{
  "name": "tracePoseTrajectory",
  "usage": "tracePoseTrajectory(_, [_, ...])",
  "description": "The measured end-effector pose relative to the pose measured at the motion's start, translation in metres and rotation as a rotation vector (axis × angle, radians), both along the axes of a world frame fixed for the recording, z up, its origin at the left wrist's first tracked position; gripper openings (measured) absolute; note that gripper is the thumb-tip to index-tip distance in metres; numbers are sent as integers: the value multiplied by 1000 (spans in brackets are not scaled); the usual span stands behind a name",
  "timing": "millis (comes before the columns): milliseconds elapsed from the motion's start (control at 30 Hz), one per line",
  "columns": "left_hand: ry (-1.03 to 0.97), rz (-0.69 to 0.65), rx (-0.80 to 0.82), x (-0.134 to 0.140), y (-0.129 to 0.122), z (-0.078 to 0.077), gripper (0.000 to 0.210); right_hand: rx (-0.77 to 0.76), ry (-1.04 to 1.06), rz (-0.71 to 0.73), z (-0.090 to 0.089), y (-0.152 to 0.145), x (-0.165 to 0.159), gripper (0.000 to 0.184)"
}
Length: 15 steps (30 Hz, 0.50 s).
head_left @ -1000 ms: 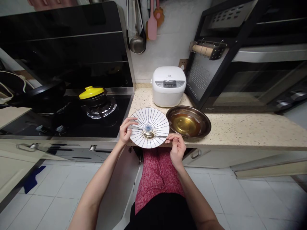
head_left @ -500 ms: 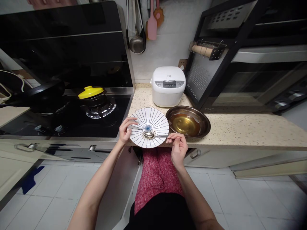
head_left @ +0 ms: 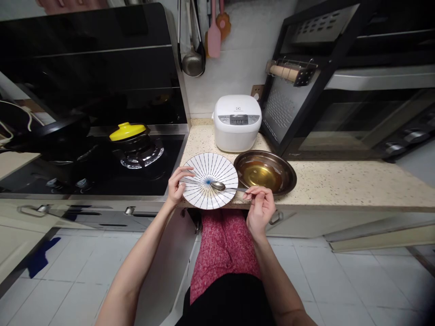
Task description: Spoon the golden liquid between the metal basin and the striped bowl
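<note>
A white plate (head_left: 200, 198) with dark lines fanning out from a blue centre lies at the counter's front edge. My left hand (head_left: 177, 185) grips its left rim, thumb and fingers over the edge. Between the closed fingers of my right hand (head_left: 261, 208) is the handle of a metal spoon (head_left: 218, 185). The spoon's bowl is over the plate, just right of its centre; whether it touches the surface I cannot tell. Right beside the plate stands a metal basin (head_left: 288, 177) with yellowish liquid in it, close behind my right hand.
Behind the plate stands a white rice cooker (head_left: 237, 131). On the left, a pot with a yellow lid (head_left: 127, 131) sits on the black gas stove (head_left: 149, 181). An oven (head_left: 360, 117) takes up the right rear. Ladles (head_left: 192, 62) and a pink spatula (head_left: 214, 40) hang on the wall.
My right hand has moved to the right, drawing the spoon's bowl rightward and slightly back over the plate. My left hand keeps its hold on the rim.
</note>
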<state>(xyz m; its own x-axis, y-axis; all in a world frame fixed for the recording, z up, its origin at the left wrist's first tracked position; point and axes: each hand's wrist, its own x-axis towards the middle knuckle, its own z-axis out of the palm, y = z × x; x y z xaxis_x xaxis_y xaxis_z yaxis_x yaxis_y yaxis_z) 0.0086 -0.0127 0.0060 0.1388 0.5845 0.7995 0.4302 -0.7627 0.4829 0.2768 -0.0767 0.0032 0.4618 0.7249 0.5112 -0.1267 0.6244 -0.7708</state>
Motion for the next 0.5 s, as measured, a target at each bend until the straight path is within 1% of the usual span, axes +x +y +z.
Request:
tracePoseTrajectory(300, [-9,-12,-5,0,1,-1,40,42,36,-66,8,2,10,27])
tracePoseTrajectory(500, [-19,-30,6,0,1,0,40,47,10,-124,18,4,15,27])
